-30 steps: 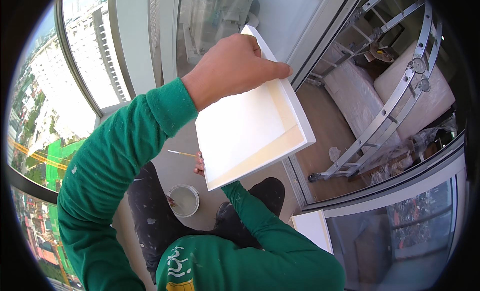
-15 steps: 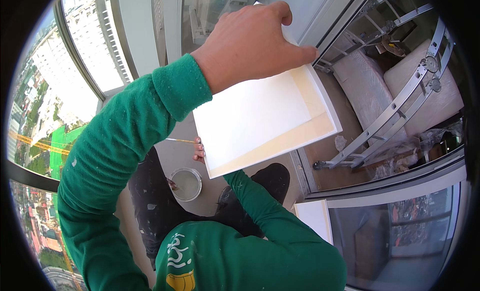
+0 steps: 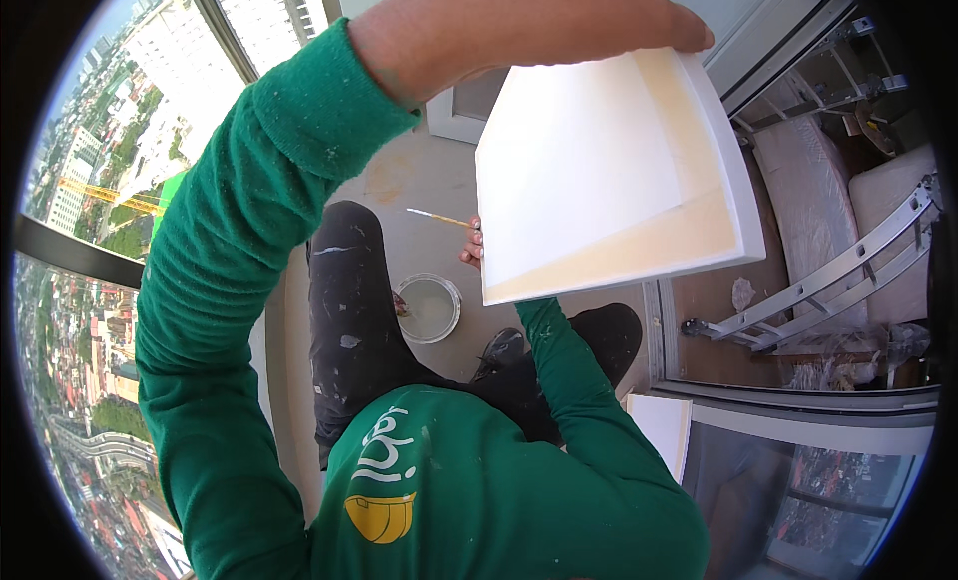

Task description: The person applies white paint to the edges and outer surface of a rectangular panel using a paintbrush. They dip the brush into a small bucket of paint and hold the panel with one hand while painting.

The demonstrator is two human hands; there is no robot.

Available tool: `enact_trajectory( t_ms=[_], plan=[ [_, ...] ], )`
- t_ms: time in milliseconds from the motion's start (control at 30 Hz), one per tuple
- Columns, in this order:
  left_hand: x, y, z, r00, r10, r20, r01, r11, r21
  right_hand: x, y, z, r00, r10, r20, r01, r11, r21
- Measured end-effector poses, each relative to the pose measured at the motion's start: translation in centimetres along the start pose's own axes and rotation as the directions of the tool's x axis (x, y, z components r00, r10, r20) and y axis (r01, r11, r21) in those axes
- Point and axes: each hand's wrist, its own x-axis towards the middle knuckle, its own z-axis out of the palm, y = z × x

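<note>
My left hand reaches across the top of a white panel with cream strips along two of its borders. Its thumb lies along the far edge; the other fingers are out of sight. Beneath the panel comes my right hand, mostly hidden by it. Only its fingertips show beside the panel's left edge, closed around a thin paintbrush that points left. Below them, on the floor between my knees, stands a round bucket with greyish liquid. A reddish-brown thing I cannot make out is at its left rim.
A second white panel rests at the lower right, by the sliding door track. Beyond the door are a metal ladder and plastic-wrapped furniture. Windows on the left look down on a city from high up.
The panel has shifted right and upward in the view and tilted more, with my left hand still over its far edge. The bucket and ladder also appear farther right, as the view has turned.
</note>
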Motion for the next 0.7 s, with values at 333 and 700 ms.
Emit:
enact_trajectory(
  t_ms=[333, 700],
  plan=[
    [-6.3, -14.8, -4.9, 0.951, -0.305, -0.041, 0.249, 0.841, -0.481, -3.3, -4.6, 0.5, 0.897, -0.249, -0.367, 0.041, 0.871, -0.49],
    [-19.1, -24.6, -4.3, 0.765, -0.633, -0.117, 0.513, 0.71, -0.483, -2.3, -6.4, 4.4, 0.812, -0.395, -0.429, -0.148, 0.573, -0.806]
  ],
)
